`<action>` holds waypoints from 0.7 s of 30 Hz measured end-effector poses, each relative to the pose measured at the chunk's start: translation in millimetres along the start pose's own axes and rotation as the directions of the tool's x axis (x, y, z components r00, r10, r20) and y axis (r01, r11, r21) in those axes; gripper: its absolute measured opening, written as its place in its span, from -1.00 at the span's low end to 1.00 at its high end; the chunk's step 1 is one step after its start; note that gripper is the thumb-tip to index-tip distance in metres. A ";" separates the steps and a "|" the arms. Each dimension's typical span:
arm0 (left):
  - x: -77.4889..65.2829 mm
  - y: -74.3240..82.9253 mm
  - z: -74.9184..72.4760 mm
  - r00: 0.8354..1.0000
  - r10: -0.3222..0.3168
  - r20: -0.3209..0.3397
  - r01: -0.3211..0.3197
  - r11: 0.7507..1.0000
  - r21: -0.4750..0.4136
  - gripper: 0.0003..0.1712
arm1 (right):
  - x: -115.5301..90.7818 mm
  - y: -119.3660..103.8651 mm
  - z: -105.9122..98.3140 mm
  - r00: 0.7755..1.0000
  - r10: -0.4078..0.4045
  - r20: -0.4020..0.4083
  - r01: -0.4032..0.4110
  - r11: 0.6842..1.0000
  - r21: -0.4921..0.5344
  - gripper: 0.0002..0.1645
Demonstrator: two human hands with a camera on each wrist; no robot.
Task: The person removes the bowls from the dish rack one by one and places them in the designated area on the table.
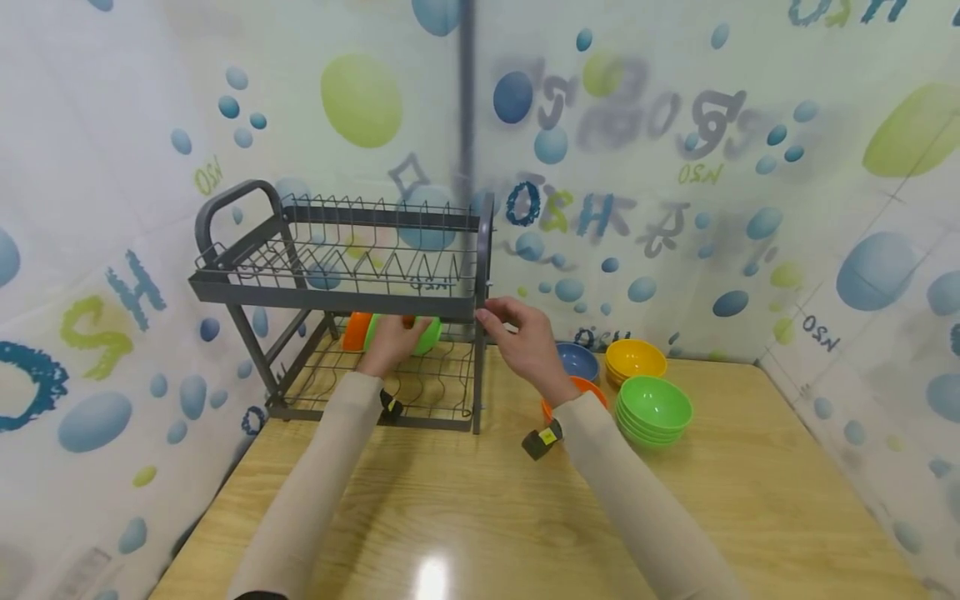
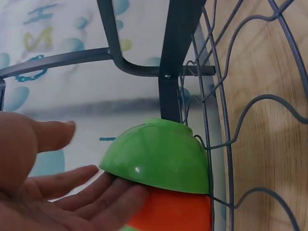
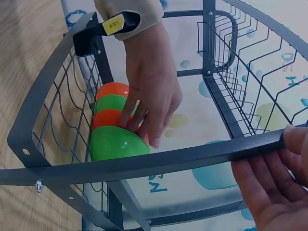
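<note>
Notes from my end. Left hand is inside the dish rack, fingers nearly straight at the rim of the rightmost green bowl, thumb well clear; I read touch, not grip. That bowl sits on edge on the lower tier, base facing right, against an orange bowl. Main risk: fingers snagging that rim could tip it rightward and loosen the row. Right hand pinches the rack's right-hand frame by the upper tier; a hard pull there might shift everything. (The right sleeve looks close to another orange bowl on the table; a careless elbow might knock it.)
</note>
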State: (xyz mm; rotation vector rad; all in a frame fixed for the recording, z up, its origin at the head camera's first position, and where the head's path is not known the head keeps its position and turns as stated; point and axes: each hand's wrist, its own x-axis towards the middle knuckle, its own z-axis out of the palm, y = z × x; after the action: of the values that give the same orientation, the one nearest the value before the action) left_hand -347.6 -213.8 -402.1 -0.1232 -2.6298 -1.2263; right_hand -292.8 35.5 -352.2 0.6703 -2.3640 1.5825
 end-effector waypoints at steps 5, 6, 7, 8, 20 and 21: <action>5.8 -3.9 2.2 0.999 -0.033 0.033 0.031 0.998 0.049 -0.37 | 1.1 0.9 0.2 1.000 -0.011 0.001 0.011 1.000 -0.005 -0.60; 6.4 -5.2 2.8 0.999 -0.032 0.028 0.030 0.998 0.062 -0.41 | 1.0 0.8 0.5 1.000 -0.013 0.002 0.013 1.000 -0.002 -0.60; 6.8 -6.2 3.2 0.999 -0.037 0.023 0.035 0.997 0.072 -0.51 | 1.0 0.9 1.0 1.000 -0.015 0.004 0.015 1.000 0.000 -0.59; 7.1 -7.2 3.8 0.999 -0.042 0.008 0.042 0.996 0.079 -0.62 | 1.0 1.1 1.5 1.000 -0.017 0.004 0.017 1.000 0.003 -0.59; 13.3 -13.0 9.3 0.993 -0.069 -0.093 0.074 0.996 0.050 -0.44 | 0.0 2.4 2.0 1.000 -0.006 -0.002 0.006 1.000 0.009 -0.57; 13.7 -13.5 9.6 0.992 -0.069 -0.107 0.074 0.996 0.044 -0.45 | 0.0 2.5 1.9 1.000 -0.005 -0.001 0.005 1.000 0.010 -0.56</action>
State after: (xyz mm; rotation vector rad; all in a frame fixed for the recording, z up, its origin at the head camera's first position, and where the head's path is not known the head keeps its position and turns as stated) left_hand -364.9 -215.4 -414.7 0.0434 -2.5903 -1.1571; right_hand -293.9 34.6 -355.0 0.6759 -2.3536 1.5930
